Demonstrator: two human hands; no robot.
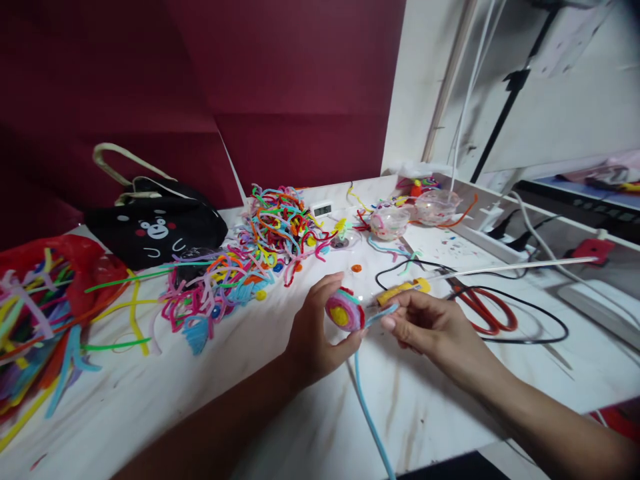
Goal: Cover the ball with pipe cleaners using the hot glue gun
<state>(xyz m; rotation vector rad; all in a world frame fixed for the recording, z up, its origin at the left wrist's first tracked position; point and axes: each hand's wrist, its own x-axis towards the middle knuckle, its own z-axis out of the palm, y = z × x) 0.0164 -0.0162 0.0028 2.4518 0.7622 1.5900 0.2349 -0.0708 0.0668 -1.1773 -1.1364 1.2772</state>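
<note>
Between the thumb and fingers of my left hand (313, 337) is a round coiled pipe-cleaner disc (344, 312), with a yellow centre, pink and purple rings, and red and green at the edge. My right hand (425, 323) pinches a light blue pipe cleaner (373, 417) close to the disc's right edge. Its long tail hangs down toward the table's front. Just behind my right fingers lies a yellow glue gun (404, 291), partly hidden, with a black cord. Orange-handled scissors (493, 313) rest to the right, under the cord.
Piles of coloured pipe cleaners (280, 223) cover the back left, beside a black bag (155, 223). A red plastic bag (103, 270) spills more at far left. Clear bowls (390, 222) stand at the back. A white power strip (505, 240) lies along the right.
</note>
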